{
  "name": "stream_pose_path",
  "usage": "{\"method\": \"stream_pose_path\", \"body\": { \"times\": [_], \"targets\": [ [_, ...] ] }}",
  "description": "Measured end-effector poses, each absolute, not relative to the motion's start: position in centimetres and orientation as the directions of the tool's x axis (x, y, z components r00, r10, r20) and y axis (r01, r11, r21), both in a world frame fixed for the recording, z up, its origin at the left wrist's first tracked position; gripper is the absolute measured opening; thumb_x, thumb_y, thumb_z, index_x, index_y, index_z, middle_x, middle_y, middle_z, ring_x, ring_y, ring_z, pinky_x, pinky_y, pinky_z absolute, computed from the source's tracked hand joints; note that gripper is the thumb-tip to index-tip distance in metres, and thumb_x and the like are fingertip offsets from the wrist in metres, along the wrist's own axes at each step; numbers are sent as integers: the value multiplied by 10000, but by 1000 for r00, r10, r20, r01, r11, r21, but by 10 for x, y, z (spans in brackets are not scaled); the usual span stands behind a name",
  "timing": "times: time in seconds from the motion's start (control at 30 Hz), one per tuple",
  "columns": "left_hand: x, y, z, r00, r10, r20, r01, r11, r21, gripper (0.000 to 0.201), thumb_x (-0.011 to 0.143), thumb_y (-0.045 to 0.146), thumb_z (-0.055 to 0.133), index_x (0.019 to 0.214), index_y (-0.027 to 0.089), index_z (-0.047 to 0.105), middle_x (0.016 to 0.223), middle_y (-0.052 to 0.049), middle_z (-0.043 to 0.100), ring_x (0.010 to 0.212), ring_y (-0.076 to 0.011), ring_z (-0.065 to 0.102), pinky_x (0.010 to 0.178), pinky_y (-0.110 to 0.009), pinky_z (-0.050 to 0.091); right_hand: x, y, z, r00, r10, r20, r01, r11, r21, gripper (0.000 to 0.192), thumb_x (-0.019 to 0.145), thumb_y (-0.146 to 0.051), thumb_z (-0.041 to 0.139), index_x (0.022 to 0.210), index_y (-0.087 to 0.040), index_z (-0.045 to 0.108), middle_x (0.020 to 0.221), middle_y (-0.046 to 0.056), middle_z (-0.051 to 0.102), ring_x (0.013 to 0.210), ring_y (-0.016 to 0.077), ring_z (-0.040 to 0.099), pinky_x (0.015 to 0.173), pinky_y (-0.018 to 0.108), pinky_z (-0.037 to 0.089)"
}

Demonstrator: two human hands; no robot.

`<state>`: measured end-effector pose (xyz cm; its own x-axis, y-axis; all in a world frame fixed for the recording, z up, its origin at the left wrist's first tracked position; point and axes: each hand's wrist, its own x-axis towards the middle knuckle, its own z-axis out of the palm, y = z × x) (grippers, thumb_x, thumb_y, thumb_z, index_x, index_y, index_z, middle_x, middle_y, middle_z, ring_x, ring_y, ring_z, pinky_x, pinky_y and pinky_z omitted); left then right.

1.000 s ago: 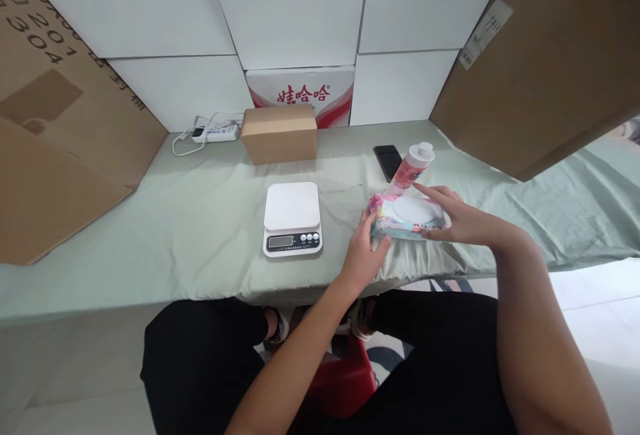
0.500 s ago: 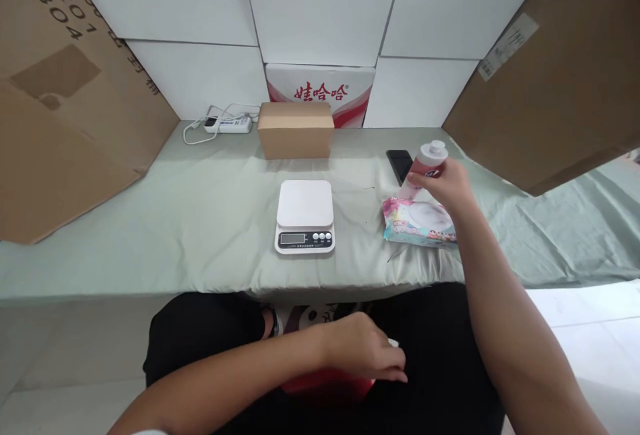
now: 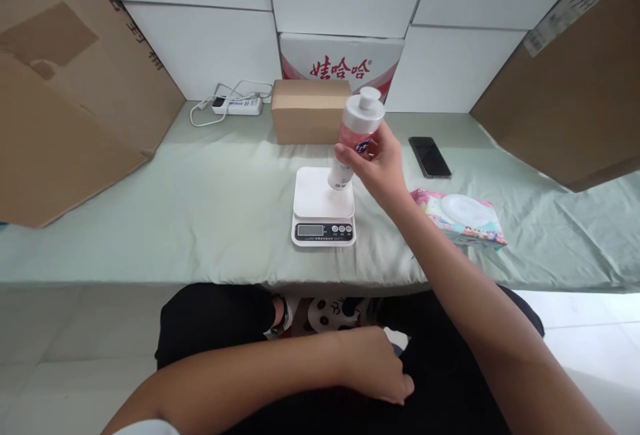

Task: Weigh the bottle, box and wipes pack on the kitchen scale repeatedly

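My right hand grips a pink bottle with a white cap, holding it tilted just above the white kitchen scale; the bottle's base hangs over the scale's right rear corner. Whether it touches the platform I cannot tell. My left hand rests on my lap below the table edge, fingers curled, with a small white thing under the fingertips that I cannot make out. A pastel pack of wet wipes lies on the green cloth to the right of the scale.
A black phone lies behind the wipes. A brown carton stands behind the scale, a white power strip with cable to its left. Large cardboard sheets lean at both sides. White boxes form the back wall.
My right hand lifted the bottle from beside the wipes and carried it left, over the scale. My left hand left the wipes pack and dropped to my lap.
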<state>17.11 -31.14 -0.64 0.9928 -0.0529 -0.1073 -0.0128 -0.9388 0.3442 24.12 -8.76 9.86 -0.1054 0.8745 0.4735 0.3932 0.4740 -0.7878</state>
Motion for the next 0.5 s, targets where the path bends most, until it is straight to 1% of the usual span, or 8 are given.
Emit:
{"method": "stream_pose_path", "body": {
  "times": [0.1, 0.23, 0.33, 0.4, 0.5],
  "targets": [
    [170, -310, -7, 991, -42, -128, 7, -933, 360, 257, 1035, 402, 629, 1012, 194, 778, 514, -5, 637, 469, -215, 647, 360, -319, 313, 224, -93, 90, -168, 885, 435, 356, 466, -810, 649, 869, -768, 690, 1304, -296, 592, 1020, 53, 627, 862, 215, 567, 727, 381, 527],
    [168, -312, -16, 999, -17, -43, 0, -932, 362, 146, 984, 317, 701, 943, 197, 772, 538, -5, 654, 499, -214, 669, 365, -321, 330, 213, -94, 80, -187, 891, 413, 316, 453, -834, 684, 840, -808, 690, 1284, -296, 601, 1013, 47, 626, 841, 211, 553, 711, 374, 518],
    [165, -315, -19, 1000, -7, -10, -3, -937, 349, 67, 931, 240, 739, 921, 186, 777, 531, -4, 643, 501, -213, 667, 353, -338, 331, 211, -94, 74, -207, 890, 405, 300, 452, -840, 711, 830, -814, 696, 1312, -303, 587, 1006, 43, 622, 825, 213, 540, 695, 377, 507],
    [164, -316, -19, 1000, -4, -25, 5, -941, 339, 58, 901, 186, 750, 947, 178, 784, 540, -5, 650, 512, -211, 673, 360, -344, 352, 212, -94, 72, -221, 893, 392, 314, 446, -838, 705, 833, -813, 692, 1314, -311, 578, 992, 42, 610, 819, 216, 531, 686, 377, 493],
    [166, -317, -25, 995, 30, -99, 64, -931, 361, 112, 880, 123, 730, 967, 165, 788, 614, -28, 711, 559, -216, 699, 390, -341, 405, 217, -95, 73, -232, 901, 367, 338, 429, -838, 670, 836, -791, 708, 1292, -317, 578, 966, 36, 595, 811, 217, 526, 678, 374, 477]
  ]
}}
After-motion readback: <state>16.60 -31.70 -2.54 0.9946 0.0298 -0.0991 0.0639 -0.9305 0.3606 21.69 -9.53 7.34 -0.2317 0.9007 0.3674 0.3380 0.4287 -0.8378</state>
